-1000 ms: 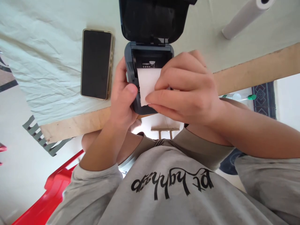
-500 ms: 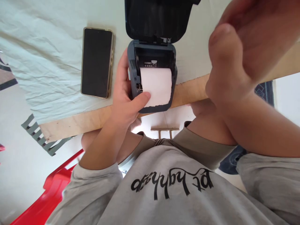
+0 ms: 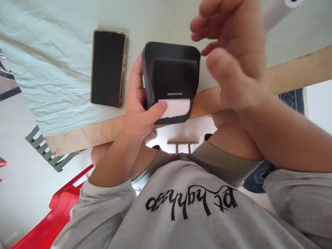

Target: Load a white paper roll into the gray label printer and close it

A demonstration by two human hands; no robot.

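My left hand (image 3: 141, 110) grips a dark label printer (image 3: 172, 69) from its left side, over the table's near edge. The thumb presses on the white paper (image 3: 175, 108) that sticks out of the printer's front, its torn end towards me. The black lid is down over the body and bears the word NIIMBOT. To the right of the printer is my right hand (image 3: 233, 58), raised, empty and slightly blurred. Its fingers are apart and curve towards the printer, without holding it.
A phone (image 3: 107, 69) with a dark screen lies on the pale cloth (image 3: 64, 69) to the left. At the upper right a white cylinder (image 3: 281, 14) is partly behind my right hand. A wooden edge (image 3: 85, 138) borders the table. A red chair (image 3: 59, 207) stands lower left.
The printer's lid has swung down from standing open and now covers the paper roll. My right hand has moved left towards the printer. My left hand keeps its hold.
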